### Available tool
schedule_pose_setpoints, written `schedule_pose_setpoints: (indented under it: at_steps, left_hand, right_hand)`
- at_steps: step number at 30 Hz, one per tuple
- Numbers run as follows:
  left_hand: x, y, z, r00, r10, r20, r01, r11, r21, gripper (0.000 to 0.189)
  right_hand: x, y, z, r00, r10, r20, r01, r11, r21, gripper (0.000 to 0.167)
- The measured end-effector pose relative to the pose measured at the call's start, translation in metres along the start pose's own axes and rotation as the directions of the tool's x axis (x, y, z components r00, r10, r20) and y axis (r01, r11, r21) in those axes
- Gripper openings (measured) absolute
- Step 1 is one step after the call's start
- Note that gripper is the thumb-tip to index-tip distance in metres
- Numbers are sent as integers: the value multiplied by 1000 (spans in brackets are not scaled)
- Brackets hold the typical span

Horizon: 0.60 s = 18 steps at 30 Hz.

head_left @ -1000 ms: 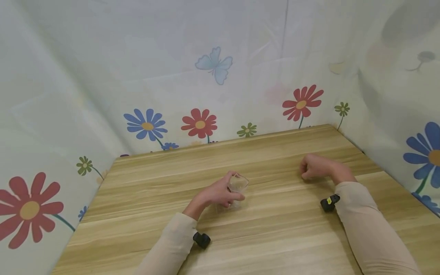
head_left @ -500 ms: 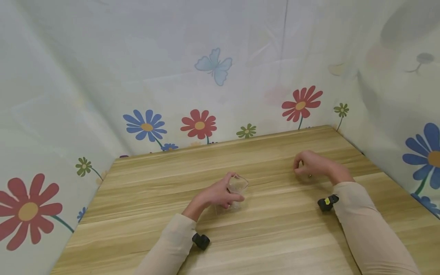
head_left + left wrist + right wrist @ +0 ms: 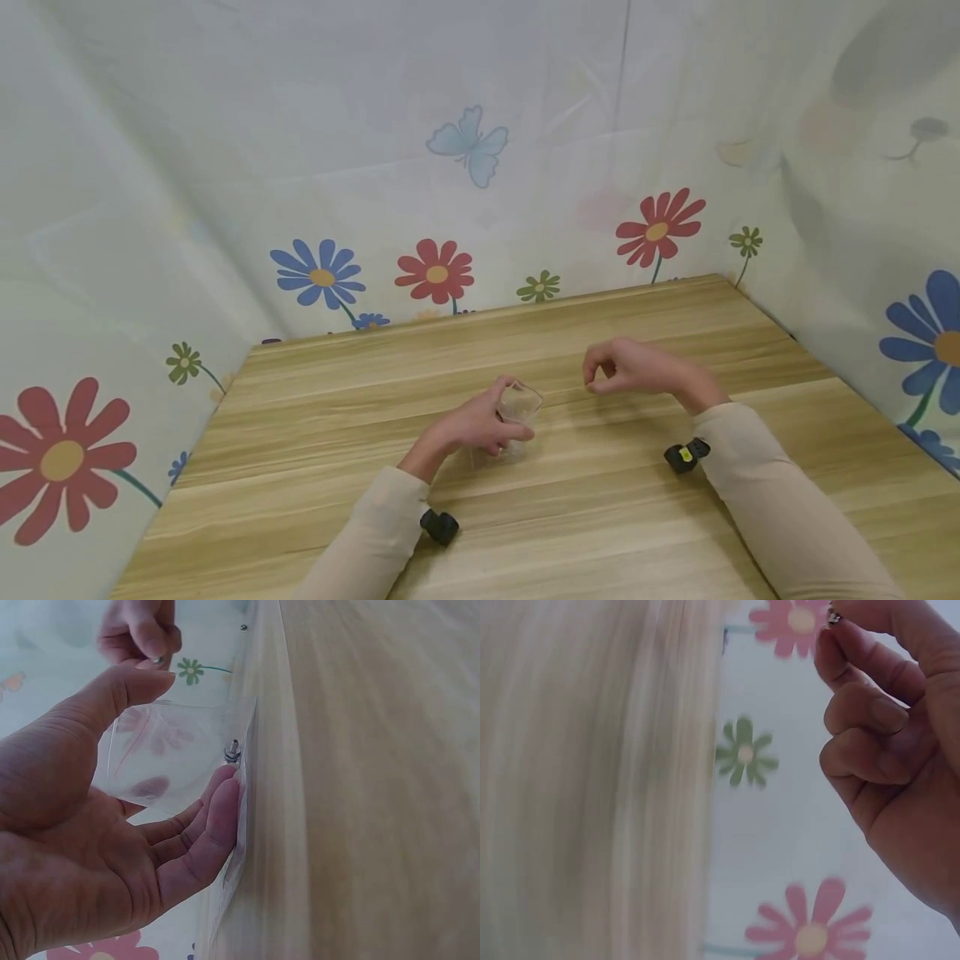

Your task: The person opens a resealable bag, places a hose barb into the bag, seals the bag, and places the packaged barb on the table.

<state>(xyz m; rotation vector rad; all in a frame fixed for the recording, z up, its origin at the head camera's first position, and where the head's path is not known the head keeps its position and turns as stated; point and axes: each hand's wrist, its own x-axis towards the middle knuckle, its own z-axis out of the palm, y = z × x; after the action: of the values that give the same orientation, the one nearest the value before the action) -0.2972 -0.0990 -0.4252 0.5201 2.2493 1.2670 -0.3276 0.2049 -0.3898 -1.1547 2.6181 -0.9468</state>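
My left hand (image 3: 474, 422) holds a clear plastic bag (image 3: 521, 402) on the wooden table, its mouth spread apart between thumb and fingers. In the left wrist view, several small metal fittings (image 3: 232, 752) sit inside the bag, close to the fingertips. To the right of the bag, my right hand (image 3: 628, 367) is raised a little above the table. Its thumb and index finger pinch a tiny shiny metal piece (image 3: 834, 615), mostly covered by the fingertips; the other fingers are curled in.
Another small metal piece (image 3: 244, 627) lies on the tabletop beyond the right hand in the left wrist view. The wooden table (image 3: 337, 392) meets a flower-printed curtain (image 3: 375, 200) at its back and sides.
My right hand has picked up a small metal piece and moved left toward the bag. The left hand and the bag stay where they were.
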Motion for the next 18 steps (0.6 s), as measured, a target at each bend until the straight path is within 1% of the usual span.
schedule_pose_setpoints:
  at_steps: [2, 6, 18]
  left_hand:
    - [-1, 0, 0, 1000, 2, -3, -2, 1000, 9, 76]
    - [-1, 0, -2, 1000, 0, -7, 0, 1000, 19, 77]
    - [-1, -1, -3, 1000, 6, -5, -6, 1000, 18, 74]
  right_hand:
    - [7, -9, 5, 998, -56, 4, 56, 998, 13, 10]
    - [18, -22, 13, 992, -125, 17, 125, 992, 24, 11]
    - [34, -39, 21, 978, -211, 1, 211, 978, -4, 13]
